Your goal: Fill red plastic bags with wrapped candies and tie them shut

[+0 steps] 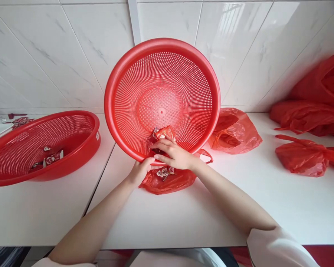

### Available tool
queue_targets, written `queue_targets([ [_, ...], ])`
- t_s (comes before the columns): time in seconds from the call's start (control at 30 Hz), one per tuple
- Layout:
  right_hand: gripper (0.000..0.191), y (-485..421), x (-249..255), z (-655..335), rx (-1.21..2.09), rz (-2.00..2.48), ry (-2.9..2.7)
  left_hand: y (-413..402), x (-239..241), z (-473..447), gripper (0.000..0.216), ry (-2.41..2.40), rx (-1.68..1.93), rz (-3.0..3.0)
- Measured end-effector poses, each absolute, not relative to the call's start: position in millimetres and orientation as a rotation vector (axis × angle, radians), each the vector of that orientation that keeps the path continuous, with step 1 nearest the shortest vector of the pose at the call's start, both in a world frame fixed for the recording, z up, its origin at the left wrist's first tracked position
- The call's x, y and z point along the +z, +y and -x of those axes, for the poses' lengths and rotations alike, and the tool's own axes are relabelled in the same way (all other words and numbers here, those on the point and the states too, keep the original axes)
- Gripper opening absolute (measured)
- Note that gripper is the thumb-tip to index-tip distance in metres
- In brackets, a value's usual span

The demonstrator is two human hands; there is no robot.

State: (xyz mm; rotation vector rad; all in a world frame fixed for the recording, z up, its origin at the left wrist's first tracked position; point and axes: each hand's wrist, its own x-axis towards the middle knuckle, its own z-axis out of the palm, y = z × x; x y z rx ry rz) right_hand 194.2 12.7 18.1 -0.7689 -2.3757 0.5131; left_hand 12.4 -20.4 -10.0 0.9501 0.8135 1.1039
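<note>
A large red perforated plastic basket (161, 79) is tilted on its side, its mouth facing me. Several small shiny packets (166, 132), red and dark, lie low inside it. My right hand (174, 154) reaches over the lower rim with fingers apart, resting on the packets; a dark one shows between thumb and fingers. Below the rim lies a red plastic bag (169, 181), with a white-printed packet (163, 172) showing at its mouth. My left hand (140, 172) is closed at the bag's left edge, its thumb against the basket rim; its other fingers are mostly hidden.
On the left stands a second red basket (83, 163) with a few packets (53, 158) in it. An open red bag (236, 133) lies right of the tilted basket. Further right are a tied red bag (303, 157) and larger red bags (306, 115). A tiled wall (72, 55) bounds the white table (211, 222).
</note>
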Motion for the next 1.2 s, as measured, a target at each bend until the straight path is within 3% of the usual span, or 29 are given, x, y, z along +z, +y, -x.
queue_targets([
  [0.17,0.026,16,28,-204,0.624,0.64,-2.378,-9,-9,-3,0.032,0.869,1.13,-0.909],
  [0.3,0.019,13,43,-214,0.635,0.733,-2.334,-2,-6,4,0.036,0.842,1.204,-0.891],
  [0.47,0.039,8,54,-218,0.663,0.846,-2.359,1,-5,5,0.027,0.821,1.173,-0.905],
  [0.63,0.045,16,37,-214,0.397,0.917,-2.296,-2,-4,3,0.033,0.867,1.177,-0.919],
  [0.73,0.068,21,23,-213,0.266,1.151,-2.306,-6,-3,4,0.033,0.885,1.086,-0.943],
  [0.9,0.088,23,17,-215,0.451,1.133,-2.501,-11,-4,3,0.035,0.9,1.054,-1.0],
  [1.03,0.078,21,28,-219,0.576,0.911,-2.558,-7,-4,5,0.032,0.922,1.085,-0.971],
  [1.17,0.032,19,40,-224,0.733,0.833,-2.433,-4,-1,6,0.029,0.962,1.108,-0.945],
  [1.2,0.028,19,42,-225,0.769,0.854,-2.361,-4,-1,6,0.03,0.964,1.111,-0.941],
])
